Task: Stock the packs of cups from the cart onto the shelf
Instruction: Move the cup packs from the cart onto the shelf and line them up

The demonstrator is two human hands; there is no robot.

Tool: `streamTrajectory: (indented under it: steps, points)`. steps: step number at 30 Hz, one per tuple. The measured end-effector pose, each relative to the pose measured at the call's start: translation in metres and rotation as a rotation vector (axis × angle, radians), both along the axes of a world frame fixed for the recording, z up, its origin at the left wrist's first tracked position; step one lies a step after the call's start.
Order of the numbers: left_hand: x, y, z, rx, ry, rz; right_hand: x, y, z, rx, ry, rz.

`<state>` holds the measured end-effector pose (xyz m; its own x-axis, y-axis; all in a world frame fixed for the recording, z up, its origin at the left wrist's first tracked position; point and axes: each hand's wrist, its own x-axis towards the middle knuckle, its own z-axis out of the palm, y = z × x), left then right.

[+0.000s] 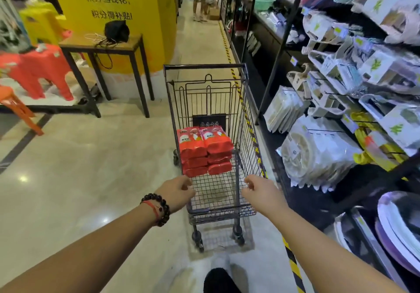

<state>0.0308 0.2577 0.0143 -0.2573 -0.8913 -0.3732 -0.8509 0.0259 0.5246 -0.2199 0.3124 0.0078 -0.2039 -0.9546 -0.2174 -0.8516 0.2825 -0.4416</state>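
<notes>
Packs of cups (205, 150), red, stacked in wire cart (246, 120) basket, far end. Left hand (176, 193) and right hand (259, 190) reached over near rim, fingers loosely curled, gripping nothing. Shelf (341, 102) close on right, crammed with bagged goods. Table (102, 49), orange stools (45, 65) off left.

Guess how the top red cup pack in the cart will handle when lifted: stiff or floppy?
Probably soft: the red cup packs show wrinkled, glossy film, so the wrap may give and feel slippery. Likely light for its size, if it holds disposable cups. Stacked in two columns in the cart, neighbours could shift.
</notes>
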Motion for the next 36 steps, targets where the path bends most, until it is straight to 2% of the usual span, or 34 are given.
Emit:
streamTrajectory:
  steps: [9, 14, 18, 24, 31, 36]
  points:
    - [-0.052, -0.121, -0.01, 0.0, -0.097, 0.036, -0.044, -0.148, -0.029, 0.049, -0.025, 0.159]
    - [-0.066, -0.16, -0.022, 0.046, -0.071, 0.108, -0.051, -0.203, -0.037, 0.058, -0.02, 0.231]
    - [-0.077, -0.189, -0.035, 0.07, -0.05, 0.09, -0.045, -0.237, -0.046, 0.067, 0.017, 0.314]
    - [-0.087, -0.231, -0.053, 0.118, 0.01, 0.046, -0.038, -0.261, -0.055, 0.128, 0.011, 0.31]
    - [-0.085, -0.276, -0.08, 0.214, 0.086, 0.003, -0.043, -0.288, -0.075, 0.184, 0.04, 0.187]
    - [-0.088, -0.297, -0.098, 0.273, 0.162, 0.076, -0.043, -0.319, -0.1, 0.273, 0.007, 0.114]
